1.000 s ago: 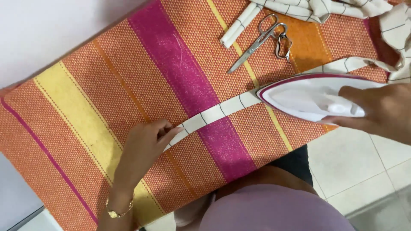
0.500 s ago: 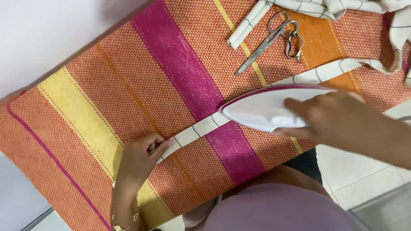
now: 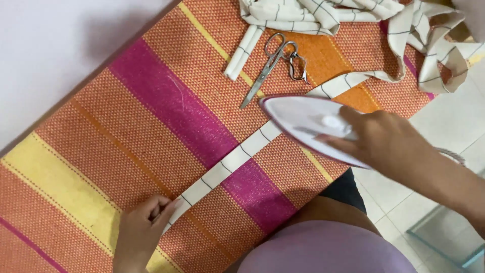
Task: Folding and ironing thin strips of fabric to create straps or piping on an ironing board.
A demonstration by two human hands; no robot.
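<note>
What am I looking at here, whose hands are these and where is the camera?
There is no machine here. The picture comes from a camera worn on a person's head, looking down at that person's own two bare hands.

The right hand grips a white iron with a dark pink edge, which rests on a long white fabric strip with thin dark lines. The left hand pinches the strip's near end flat against the surface.

The surface is a woven striped cloth in orange, pink and yellow. On it, beyond the iron, lie metal scissors, two short folded strips of the same checked fabric, and a loose heap of that fabric at the top. At lower right you see pale floor tiles.
</note>
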